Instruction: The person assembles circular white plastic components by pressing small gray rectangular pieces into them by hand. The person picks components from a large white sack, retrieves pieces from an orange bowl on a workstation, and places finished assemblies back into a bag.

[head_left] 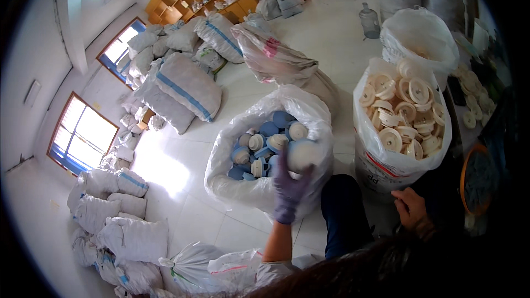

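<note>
My left hand (291, 187), in a purple glove, reaches over the near side of a white plastic-lined bag (218, 157). Its fingers are apart, beside a motion-blurred pale round piece (302, 156), which looks loose rather than gripped. Blue and cream round plastic caps (256, 142) fill the bag. Bare and curled, my right hand (409, 208) is low on the right, near the base of a tall white sack (369, 168); nothing shows in its fingers. That sack is heaped with cream wheel-shaped plastic parts (406, 111).
An open clear-lined bag (411, 30) stands behind the tall sack. More cream parts (477, 96) lie on a surface at right, above an orange-rimmed round object (477, 179). Tied and stacked white sacks (185, 85) line the left side. A clear water jug (369, 21) stands farther back.
</note>
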The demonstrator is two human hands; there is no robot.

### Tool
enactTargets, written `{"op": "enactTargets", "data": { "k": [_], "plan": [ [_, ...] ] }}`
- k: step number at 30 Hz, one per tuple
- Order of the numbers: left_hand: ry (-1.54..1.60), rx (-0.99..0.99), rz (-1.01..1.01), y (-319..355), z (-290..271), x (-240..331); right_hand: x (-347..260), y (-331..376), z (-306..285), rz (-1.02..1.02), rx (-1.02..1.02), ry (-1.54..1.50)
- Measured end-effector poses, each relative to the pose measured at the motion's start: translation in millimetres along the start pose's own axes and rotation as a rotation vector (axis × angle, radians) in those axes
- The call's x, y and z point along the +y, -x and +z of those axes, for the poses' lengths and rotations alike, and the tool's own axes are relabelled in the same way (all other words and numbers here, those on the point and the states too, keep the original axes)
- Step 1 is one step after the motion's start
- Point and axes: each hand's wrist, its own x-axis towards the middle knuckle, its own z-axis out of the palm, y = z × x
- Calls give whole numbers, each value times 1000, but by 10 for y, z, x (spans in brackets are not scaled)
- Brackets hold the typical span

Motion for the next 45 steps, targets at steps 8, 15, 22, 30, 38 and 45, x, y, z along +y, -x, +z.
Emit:
{"op": "enactTargets", "data": {
  "k": [8,15,22,30,38,45],
  "plan": [
    [-670,-199,-505,97,-633,-1118,59,-94,253,13,-153,19],
    [-717,-793,-452,515,-676,-1156,557,93,385,62,-208,6],
    [-733,-486,-250,-198,-730,-1007,1041,466,146,175,-14,451],
    [-1088,-596,-235,-773,-651,-1825,1652,1014,-340,132,13,653],
    [-1243,-878,-582,-1123,-762,-2278,2171,1422,-396,162,20,607],
    [-761,-415,-581,-1377,-459,-2847,2171,1547,-310,249,4,771]
  ]
}}
